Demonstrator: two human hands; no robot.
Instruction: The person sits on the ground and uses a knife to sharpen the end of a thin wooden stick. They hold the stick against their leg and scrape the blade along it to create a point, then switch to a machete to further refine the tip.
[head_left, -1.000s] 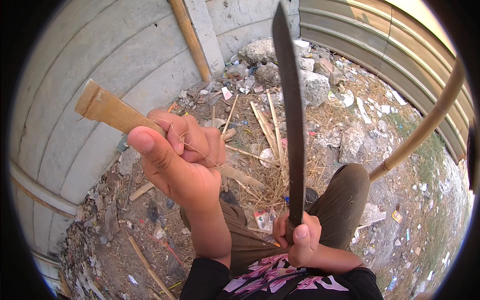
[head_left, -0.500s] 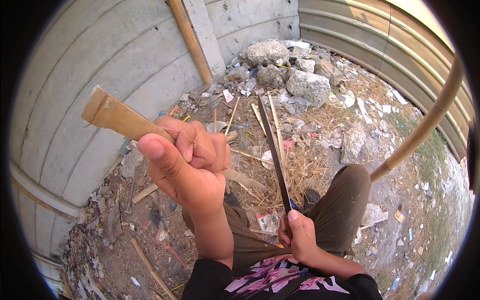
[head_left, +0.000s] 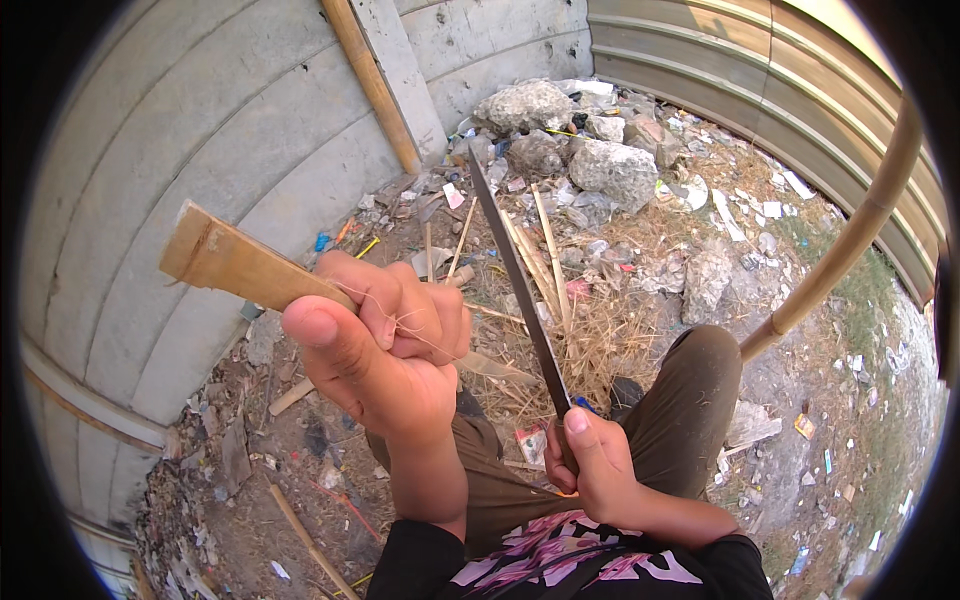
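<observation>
My left hand [head_left: 385, 335] is closed around a flat split-bamboo strip [head_left: 240, 262]. Its broad, pale end sticks out to the upper left, and its narrower part comes out below the fist toward my legs. A thin loose fibre curls over the fingers. My right hand [head_left: 592, 462] grips the handle of a long, dark-bladed machete [head_left: 520, 290]. The blade points up and away, leaning left, its tip well apart from the strip. Most of the handle is hidden inside my fingers.
Bamboo shavings [head_left: 605, 345] and slats [head_left: 553, 255] lie in front of my bent knee [head_left: 690, 390]. Rocks [head_left: 612, 172] and litter cover the far ground. A concrete wall [head_left: 200, 150] stands left, a corrugated fence [head_left: 760, 70] far right, and a bamboo pole [head_left: 840, 260] slants at right.
The machete has tilted to the left, its tip swinging closer to my left hand's side. My right hand has shifted slightly left. The left hand and strip have lowered a little.
</observation>
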